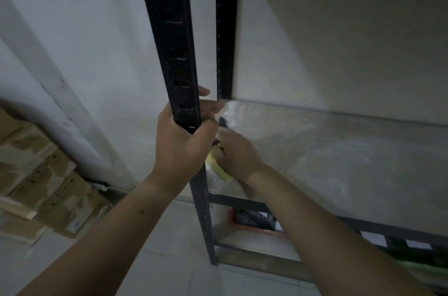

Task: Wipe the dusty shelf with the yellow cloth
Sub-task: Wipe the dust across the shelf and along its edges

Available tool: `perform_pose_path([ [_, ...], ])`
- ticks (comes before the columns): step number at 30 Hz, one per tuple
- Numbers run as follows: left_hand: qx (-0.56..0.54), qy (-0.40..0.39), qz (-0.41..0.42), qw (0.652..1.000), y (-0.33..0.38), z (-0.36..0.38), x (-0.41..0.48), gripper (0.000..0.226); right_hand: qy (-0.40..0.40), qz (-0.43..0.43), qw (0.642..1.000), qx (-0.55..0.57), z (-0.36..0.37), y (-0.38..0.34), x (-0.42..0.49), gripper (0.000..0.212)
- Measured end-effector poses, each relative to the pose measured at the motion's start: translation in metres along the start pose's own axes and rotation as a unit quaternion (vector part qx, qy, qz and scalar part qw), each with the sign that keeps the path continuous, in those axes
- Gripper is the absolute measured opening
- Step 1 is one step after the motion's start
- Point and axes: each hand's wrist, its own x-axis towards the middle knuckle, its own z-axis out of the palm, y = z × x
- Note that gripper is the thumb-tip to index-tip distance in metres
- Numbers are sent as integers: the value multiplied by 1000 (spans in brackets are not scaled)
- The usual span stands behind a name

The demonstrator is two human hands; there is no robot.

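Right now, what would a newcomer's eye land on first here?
The left hand grips the black upright post at centre frame. Just right of it, the right hand holds the yellow cloth down on the front left corner of the dusty shelf, whose grey surface shows pale smeared streaks. Stacked cardboard boxes sit at lower left.

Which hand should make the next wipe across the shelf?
Right. The right hand holds the yellow cloth down on the shelf near its left front corner, while the left hand is busy gripping the black upright post.
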Motion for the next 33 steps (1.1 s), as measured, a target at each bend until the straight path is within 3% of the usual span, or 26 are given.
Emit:
perform_pose_path([
  [3, 0, -1, -20, 1000, 3, 0, -1, 29, -8, 45, 996, 70, -35, 13, 0, 27],
  [5, 1, 5, -26, 1000, 3, 1, 0, 29, 34, 82, 996, 1, -59, 35, -16, 29],
  [7, 2, 9, -28, 1000, 3, 2, 0, 29, 1, 101, 990, -96, -66, 48, -46, 42],
  [10, 2, 15, -24, 1000, 2, 2, 1, 30, -105, 61, 976, -181, -39, 45, -81, 72],
  [15, -6, 13, -21, 1000, 5, 2, 2, 41, -113, 14, 981, -159, 5, 8, -41, 67],
  [19, -18, 13, -28, 999, 9, 1, 1, 43, -20, 36, 999, -23, 34, -17, 15, 52],
  [23, -17, 14, -44, 999, 10, 2, 0, 35, 56, 104, 985, 124, 13, -15, 45, 34],
  [25, -14, 18, -47, 999, 10, 2, -1, 32, 112, 99, 985, 83, -12, 5, 30, 36],
  [26, -17, 18, -51, 998, 10, 2, -1, 31, 100, 100, 990, -8, -25, 20, 16, 40],
  [28, -21, 18, -54, 998, 9, 3, -1, 31, -3, 130, 982, -133, -48, 46, -21, 53],
  [30, -23, 17, -49, 998, 8, 4, 0, 31, -88, 135, 977, -140, -55, 54, -57, 68],
  [33, -36, 16, -42, 998, 7, 5, 0, 30, -95, 26, 984, -146, -29, 32, -82, 75],
])
